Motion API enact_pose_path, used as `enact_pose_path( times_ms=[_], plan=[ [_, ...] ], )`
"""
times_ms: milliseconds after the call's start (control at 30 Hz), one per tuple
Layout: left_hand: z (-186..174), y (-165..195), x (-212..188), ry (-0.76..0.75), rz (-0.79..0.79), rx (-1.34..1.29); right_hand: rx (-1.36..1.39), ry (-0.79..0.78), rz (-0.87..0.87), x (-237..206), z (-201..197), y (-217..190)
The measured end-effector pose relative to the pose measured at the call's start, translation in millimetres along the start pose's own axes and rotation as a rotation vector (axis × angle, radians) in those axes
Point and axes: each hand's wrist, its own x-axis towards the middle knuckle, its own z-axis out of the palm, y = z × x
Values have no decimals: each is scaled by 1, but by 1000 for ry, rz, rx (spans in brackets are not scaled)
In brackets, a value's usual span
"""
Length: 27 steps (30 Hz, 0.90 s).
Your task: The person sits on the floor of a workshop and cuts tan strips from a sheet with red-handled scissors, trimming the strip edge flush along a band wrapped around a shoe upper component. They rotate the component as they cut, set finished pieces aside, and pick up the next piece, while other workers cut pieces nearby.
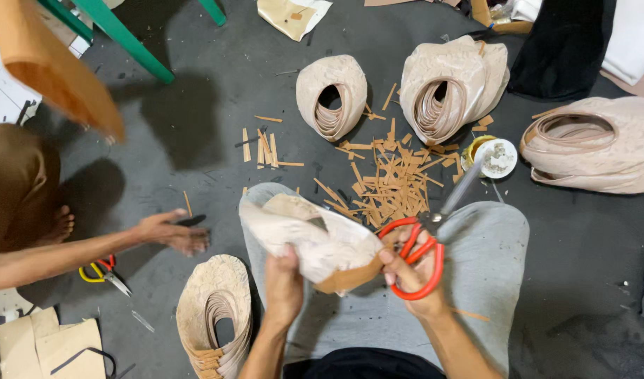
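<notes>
My left hand (283, 284) grips a curved stack of pale beige shoe-shaped pieces (311, 235) held above my lap. My right hand (406, 274) has its fingers through the loops of red-handled scissors (424, 242) and also touches the stack's brown edge. The scissor blades point up and to the right, away from the stack. My grey-trousered knees (483, 260) lie under both hands.
A heap of brown strip offcuts (389, 182) lies on the dark floor ahead. Bundles of beige pieces (332, 95) (448, 88) (596, 144) (213, 312) stand around. A small open tin (492, 156) sits at right. Another person's hand (171, 231) reaches in from the left, near yellow-and-red scissors (101, 272).
</notes>
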Motion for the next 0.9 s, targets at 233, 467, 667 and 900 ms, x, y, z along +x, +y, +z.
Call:
enact_pose_path(
  times_ms=[233,467,667,900],
  plan=[
    [-36,99,-40,407,319,359,-17,141,-90,17,-37,-36],
    [-100,85,-54,714,346,1408,69,158,-328,24,-63,-79],
    [-120,39,-64,204,-449,1780,-89,289,-375,21,-67,-91],
    [-58,55,-34,333,101,1311,-230,219,-223,28,-50,-83]
  ],
)
